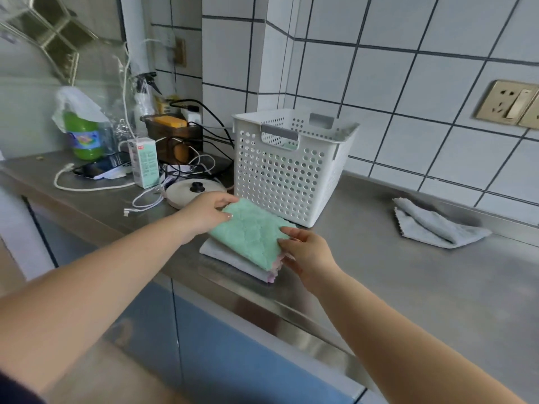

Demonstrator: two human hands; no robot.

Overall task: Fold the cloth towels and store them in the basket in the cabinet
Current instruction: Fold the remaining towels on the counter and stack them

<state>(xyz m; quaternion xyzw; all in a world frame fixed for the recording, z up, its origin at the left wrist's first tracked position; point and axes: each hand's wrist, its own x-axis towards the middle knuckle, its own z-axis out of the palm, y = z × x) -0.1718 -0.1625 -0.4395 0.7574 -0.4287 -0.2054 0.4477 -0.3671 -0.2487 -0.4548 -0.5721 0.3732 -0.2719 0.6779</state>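
Note:
A folded green towel (250, 231) lies on top of a small stack of folded towels, with a white one (224, 255) below it, near the front edge of the steel counter (408, 287). My left hand (204, 212) pinches the green towel's far left corner. My right hand (306, 252) grips its near right edge, where a pink layer shows. A white perforated basket (291, 167) stands upright just behind the stack. A grey towel (431, 225) lies loosely folded on the counter to the right.
Left of the basket are a round white lid (192, 192), a small carton (144, 163), tangled cables (186, 167), a phone (99, 170), a green bottle (83, 135) and a spray bottle (144, 97). A wall socket (507, 102) sits on the tiles. Blue cabinet doors (233, 360) are below.

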